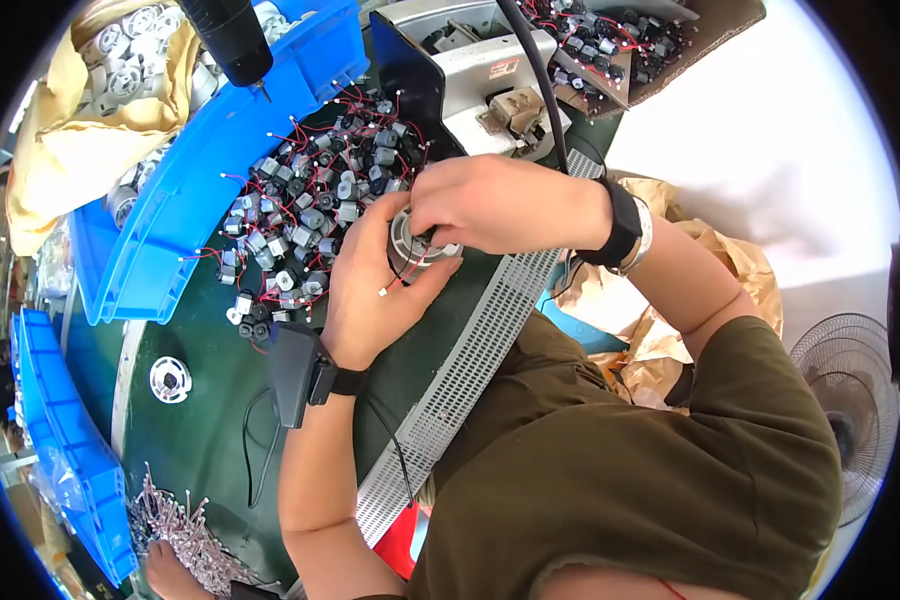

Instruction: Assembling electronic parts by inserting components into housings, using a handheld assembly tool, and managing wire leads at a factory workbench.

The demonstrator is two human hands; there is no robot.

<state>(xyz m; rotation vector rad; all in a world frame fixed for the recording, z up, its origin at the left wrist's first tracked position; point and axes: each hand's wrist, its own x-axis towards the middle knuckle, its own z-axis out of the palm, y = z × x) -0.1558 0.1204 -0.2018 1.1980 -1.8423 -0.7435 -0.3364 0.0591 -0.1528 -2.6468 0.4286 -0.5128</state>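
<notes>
Your left hand [362, 300] clasps a round pale housing [401, 238], between the motor pile [315, 210] and the perforated metal edge [470, 365]. Your right hand [480, 205] meets it at the middle, its pinch hidden. Green tabletop [200, 450] stretches leftward past a loose disc [168, 381] to a curved rail [125, 375].

The right hand [500, 203] covers the middle of the disc [401, 243], so what it touches there cannot be told, while beyond the grip the screwdriver [227, 40], leftward, and carton [712, 48], rightward, are cut off above.
</notes>
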